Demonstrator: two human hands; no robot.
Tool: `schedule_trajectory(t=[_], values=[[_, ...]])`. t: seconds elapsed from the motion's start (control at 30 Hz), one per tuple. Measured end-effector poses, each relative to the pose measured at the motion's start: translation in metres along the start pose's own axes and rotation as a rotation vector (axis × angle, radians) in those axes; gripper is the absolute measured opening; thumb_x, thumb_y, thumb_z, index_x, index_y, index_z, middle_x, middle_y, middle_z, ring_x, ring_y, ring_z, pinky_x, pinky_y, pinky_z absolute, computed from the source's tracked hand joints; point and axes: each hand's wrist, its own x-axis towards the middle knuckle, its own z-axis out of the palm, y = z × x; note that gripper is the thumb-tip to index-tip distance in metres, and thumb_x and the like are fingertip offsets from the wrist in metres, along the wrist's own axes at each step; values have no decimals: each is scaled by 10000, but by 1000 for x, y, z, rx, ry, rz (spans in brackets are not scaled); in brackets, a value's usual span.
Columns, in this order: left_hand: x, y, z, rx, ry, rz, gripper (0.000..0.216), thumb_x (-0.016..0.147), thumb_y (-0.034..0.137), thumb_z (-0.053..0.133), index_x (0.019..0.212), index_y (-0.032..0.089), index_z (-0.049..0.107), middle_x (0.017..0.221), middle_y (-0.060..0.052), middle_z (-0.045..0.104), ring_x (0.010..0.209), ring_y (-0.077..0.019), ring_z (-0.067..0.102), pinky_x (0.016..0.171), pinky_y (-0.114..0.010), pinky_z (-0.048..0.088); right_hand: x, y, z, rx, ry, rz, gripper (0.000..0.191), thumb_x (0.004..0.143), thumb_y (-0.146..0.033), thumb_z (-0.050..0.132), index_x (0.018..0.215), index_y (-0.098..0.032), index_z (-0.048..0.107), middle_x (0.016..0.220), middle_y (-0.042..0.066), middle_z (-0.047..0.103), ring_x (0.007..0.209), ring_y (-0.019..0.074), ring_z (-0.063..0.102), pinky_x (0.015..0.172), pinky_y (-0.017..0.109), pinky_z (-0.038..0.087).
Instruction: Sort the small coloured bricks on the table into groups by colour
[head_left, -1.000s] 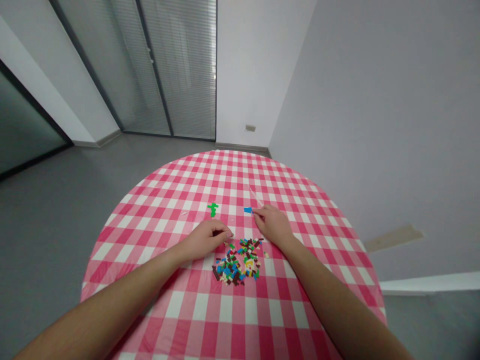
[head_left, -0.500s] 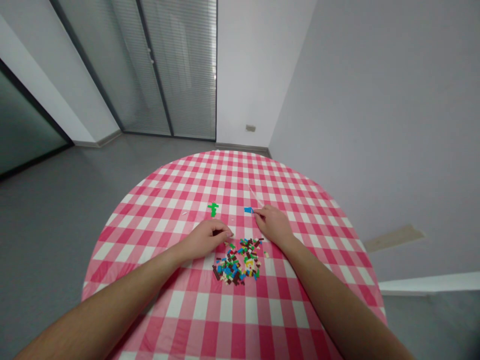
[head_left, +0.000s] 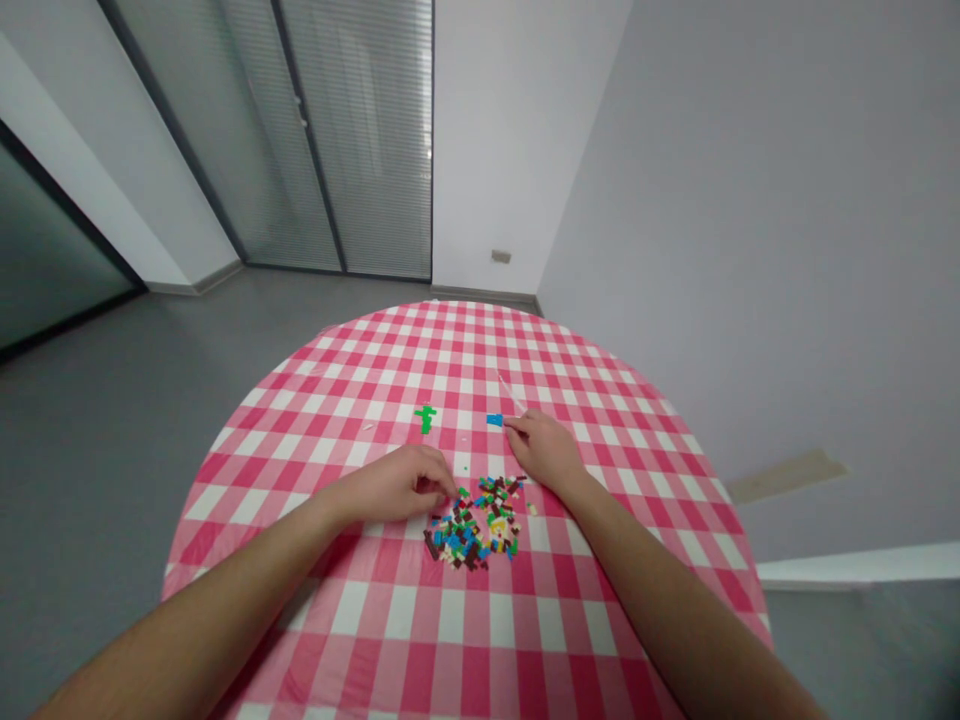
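Note:
My left hand (head_left: 409,483) is at the upper left edge of a pile of small toy building bricks (head_left: 465,535), in blue, green, brown, yellow, white and red. Its fingers are curled with the tips together; whatever they pinch is too small to make out. Beyond the pile, my right hand (head_left: 546,450) has its thumb and forefinger closed at the right end of a flat blue brick piece (head_left: 494,420). To the left lies a green cross-shaped brick piece (head_left: 426,419). A tiny green brick (head_left: 466,468) sits between my hands.
A red and white checked cloth covers the round table (head_left: 480,345). Small pale bits (head_left: 368,427) lie left of the green piece. Behind the table are a white wall with a socket (head_left: 501,257) and a glass partition with blinds (head_left: 367,150).
My left hand has drawn back left and down to the pile's edge. A tiny green brick now shows where its fingertips were. My right hand and the blue piece have shifted slightly left.

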Motion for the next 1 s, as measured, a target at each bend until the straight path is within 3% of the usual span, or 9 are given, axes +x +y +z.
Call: schedule_trajectory(t=[0.17,0.57,1.0], values=[[4,-1,6,157,-39,44,198,853,121,620,973,208,751,872,-53,707,819,-174,633,776,-302,486,1,0,1,23,2,6,295,974,-294,472,1102,-232,731,938,71,676,873,185,627,719,267,448],[7,-2,12,238,27,-16,115,808,103,655,870,184,709,870,-42,689,838,-181,618,791,-296,468,0,1,3,74,38,5,281,965,-286,488,1080,-226,736,958,72,688,885,188,637,740,272,462],[5,-8,11,251,-19,-12,102,879,157,631,788,188,667,823,-22,655,807,-168,592,778,-301,456,1,6,7,103,103,3,256,945,-282,514,1052,-220,738,960,70,704,872,196,646,735,286,482]])
